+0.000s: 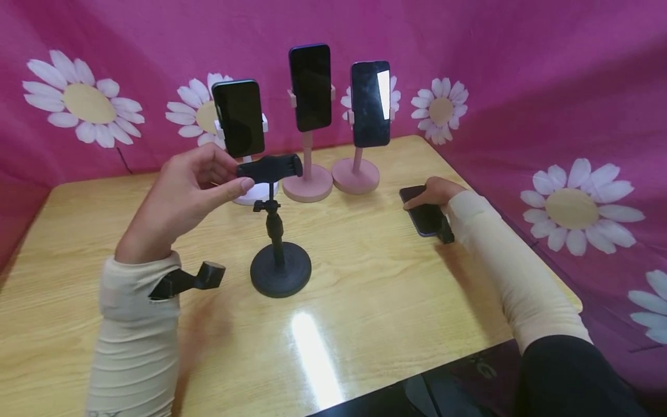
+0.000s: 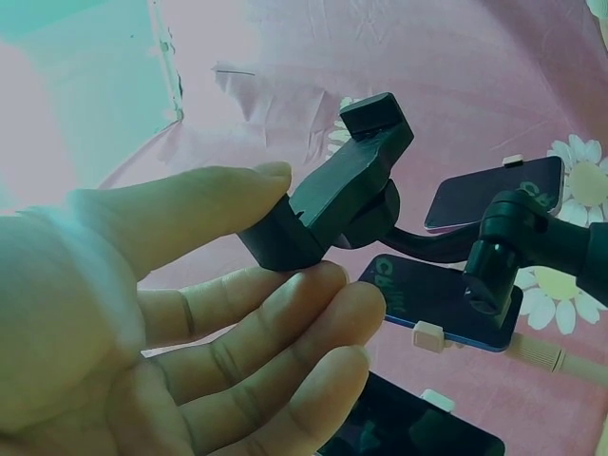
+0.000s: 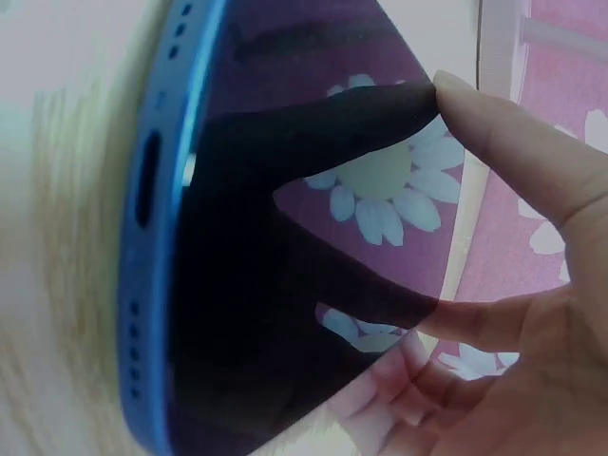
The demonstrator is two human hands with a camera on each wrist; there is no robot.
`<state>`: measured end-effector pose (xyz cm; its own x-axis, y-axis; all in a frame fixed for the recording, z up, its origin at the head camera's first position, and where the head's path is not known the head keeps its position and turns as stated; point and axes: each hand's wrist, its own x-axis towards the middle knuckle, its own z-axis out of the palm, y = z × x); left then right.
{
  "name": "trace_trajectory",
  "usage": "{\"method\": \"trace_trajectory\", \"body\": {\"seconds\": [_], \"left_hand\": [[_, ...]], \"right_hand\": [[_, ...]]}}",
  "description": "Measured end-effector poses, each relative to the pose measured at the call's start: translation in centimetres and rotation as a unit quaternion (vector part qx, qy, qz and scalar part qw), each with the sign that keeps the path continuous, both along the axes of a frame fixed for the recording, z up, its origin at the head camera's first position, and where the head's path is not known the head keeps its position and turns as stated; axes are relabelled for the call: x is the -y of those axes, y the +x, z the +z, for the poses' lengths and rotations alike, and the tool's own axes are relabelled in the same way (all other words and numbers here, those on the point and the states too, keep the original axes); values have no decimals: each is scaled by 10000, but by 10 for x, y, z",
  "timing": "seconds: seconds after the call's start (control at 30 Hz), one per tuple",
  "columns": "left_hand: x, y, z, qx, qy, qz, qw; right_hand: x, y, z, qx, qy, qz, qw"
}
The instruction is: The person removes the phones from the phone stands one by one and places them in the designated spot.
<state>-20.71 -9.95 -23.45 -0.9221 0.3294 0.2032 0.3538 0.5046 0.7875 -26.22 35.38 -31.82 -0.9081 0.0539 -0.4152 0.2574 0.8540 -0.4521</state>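
My left hand (image 1: 190, 194) pinches one end of the black phone clamp (image 1: 270, 168) between thumb and fingers; the left wrist view shows the thumb (image 2: 228, 199) above and fingertips below. That clamp tops a black phone stand (image 1: 281, 269) with a round base on the table, and it holds no phone. Over at the right, a dark-screened smartphone (image 1: 426, 217) with a blue edge (image 3: 142, 313) lies face up. My right hand (image 1: 442, 191) grips it, with thumb and fingers at its edges in the right wrist view.
Behind stand a white phone stand (image 1: 247, 200) and two pink phone stands (image 1: 307, 188), (image 1: 356, 175), each holding an upright phone. The wooden table (image 1: 365, 278) ends close to a pink flowered cloth (image 1: 495, 58) at the back and right.
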Motion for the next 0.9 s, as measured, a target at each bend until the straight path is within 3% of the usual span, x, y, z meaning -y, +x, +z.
{"method": "trace_trajectory", "body": {"seconds": [0.1, 0.2, 0.33, 0.57, 0.73, 0.9], "left_hand": [[5, 4, -3, 58, -26, 59, 10000], [4, 3, -5, 83, -32, 35, 10000], [0, -2, -4, 13, 8, 28, 10000], [-4, -10, -1, -123, -68, -87, 9999], [0, -10, 0, -197, -226, -70, 9995], [6, -6, 3, -27, -379, -12, 9993]], "right_hand": [[-16, -37, -39, 378, 348, 5, 9987], [-23, -45, -53, 475, 476, 26, 9977], [-25, -44, -53, 303, 529, -44, 9981], [-28, -41, -43, 69, 610, 317, 9976], [-25, -40, -43, 199, 770, 284, 9964], [-20, -43, -43, 220, 697, 336, 9968]]}}
